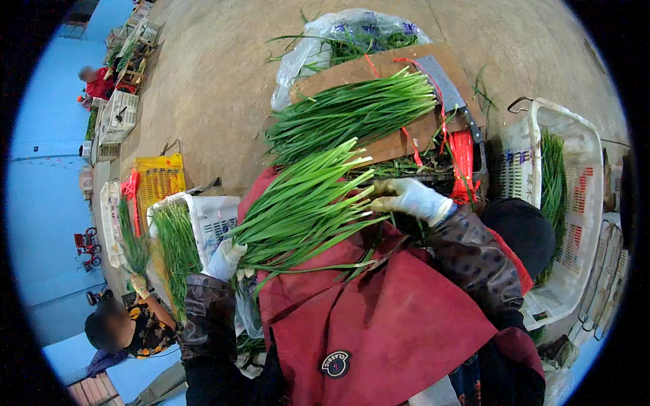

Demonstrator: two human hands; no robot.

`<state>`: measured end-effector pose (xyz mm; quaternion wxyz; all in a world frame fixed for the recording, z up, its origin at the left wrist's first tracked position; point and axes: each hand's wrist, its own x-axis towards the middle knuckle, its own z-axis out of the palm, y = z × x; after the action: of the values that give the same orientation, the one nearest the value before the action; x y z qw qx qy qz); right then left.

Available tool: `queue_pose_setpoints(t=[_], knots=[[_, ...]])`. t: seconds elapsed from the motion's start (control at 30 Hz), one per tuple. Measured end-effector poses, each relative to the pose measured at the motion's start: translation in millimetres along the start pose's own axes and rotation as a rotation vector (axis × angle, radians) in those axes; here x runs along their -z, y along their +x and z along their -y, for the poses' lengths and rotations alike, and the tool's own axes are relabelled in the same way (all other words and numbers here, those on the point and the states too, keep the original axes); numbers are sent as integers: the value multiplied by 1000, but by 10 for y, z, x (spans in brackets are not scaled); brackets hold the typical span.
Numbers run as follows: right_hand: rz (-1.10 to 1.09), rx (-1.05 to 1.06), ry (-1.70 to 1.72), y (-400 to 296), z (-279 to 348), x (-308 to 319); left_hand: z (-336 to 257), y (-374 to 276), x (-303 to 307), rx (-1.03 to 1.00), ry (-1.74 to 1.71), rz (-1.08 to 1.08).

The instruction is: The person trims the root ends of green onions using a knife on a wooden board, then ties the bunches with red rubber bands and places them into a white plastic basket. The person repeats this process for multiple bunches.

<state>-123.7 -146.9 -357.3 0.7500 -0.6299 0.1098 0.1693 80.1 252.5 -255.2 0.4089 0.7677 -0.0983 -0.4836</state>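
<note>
A loose bunch of green garlic chives (pixel 304 213) lies fanned over my lap, its pale stem ends towards my right hand. My gloved left hand (pixel 226 259) grips the leafy side of this bunch at its lower left. My gloved right hand (pixel 406 198) is at the stem ends, thumb and fingers apart; whether it pinches a stem cannot be told. Beyond, a second bunch of chives (pixel 355 111) rests on a brown board (pixel 442 56). A cleaver (pixel 442 83) lies at the board's right side, near red ties (pixel 462 162) that hang off the edge.
A clear plastic bag (pixel 304 61) with leaf scraps stands behind the board. At right is a white crate (pixel 533 122) of chives; at left are another white crate (pixel 218 213) and a yellow crate (pixel 157 177). A co-worker (pixel 147 330) holds chives at lower left; another person (pixel 99 83) sits farther off.
</note>
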Motion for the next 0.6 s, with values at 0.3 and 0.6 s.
queue_pose_setpoints(t=[0.3, 0.6], knots=[[-116, -112, -471, 225, 179, -512, 15, -30, -8, -25, -4, -3], [-157, 20, -299, 160, 175, -568, -26, -59, -39, -6, -1, -41]])
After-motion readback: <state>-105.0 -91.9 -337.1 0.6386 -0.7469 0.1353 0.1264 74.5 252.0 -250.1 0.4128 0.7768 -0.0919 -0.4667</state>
